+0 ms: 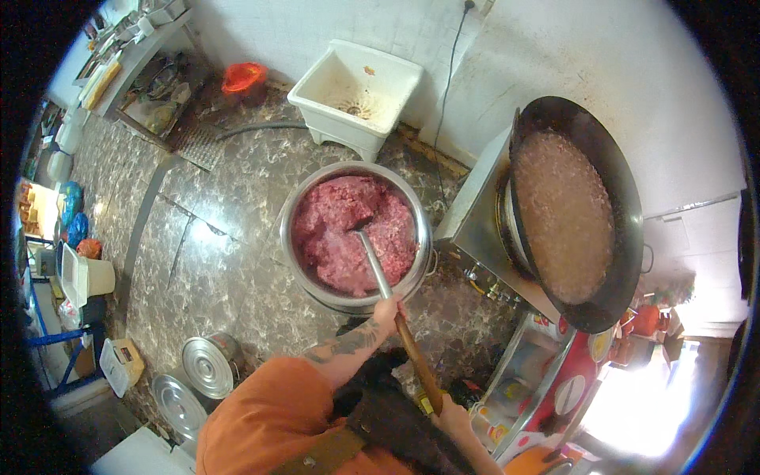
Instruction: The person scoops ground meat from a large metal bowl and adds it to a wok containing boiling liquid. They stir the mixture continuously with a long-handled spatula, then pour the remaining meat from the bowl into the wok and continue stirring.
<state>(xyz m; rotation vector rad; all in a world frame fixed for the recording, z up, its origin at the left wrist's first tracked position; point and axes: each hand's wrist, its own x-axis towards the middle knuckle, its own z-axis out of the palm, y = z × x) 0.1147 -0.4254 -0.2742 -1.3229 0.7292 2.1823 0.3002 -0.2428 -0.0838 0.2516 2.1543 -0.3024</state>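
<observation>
A large round steel pot (425,249) stands on the floor before me, filled with raw minced meat (350,202). My left hand (390,313) grips the shaft of a long-handled metal tool (373,256) where metal meets wood. Around the wooden handle's (418,359) upper end, my right hand (454,418) is closed. The tool's head is sunk in the meat and hidden. To the right, a big black wok (623,237) on a steel stove (475,196) holds bubbling brownish liquid with crumbly bits (561,219).
Behind the pot stands a white utility sink (409,77) against the wall. An orange-red plastic basin (243,77) is at its left. Lidded metal pots (208,367) stand at lower left. A shelf unit with containers (522,380) is at lower right. A cable (449,89) hangs down the wall.
</observation>
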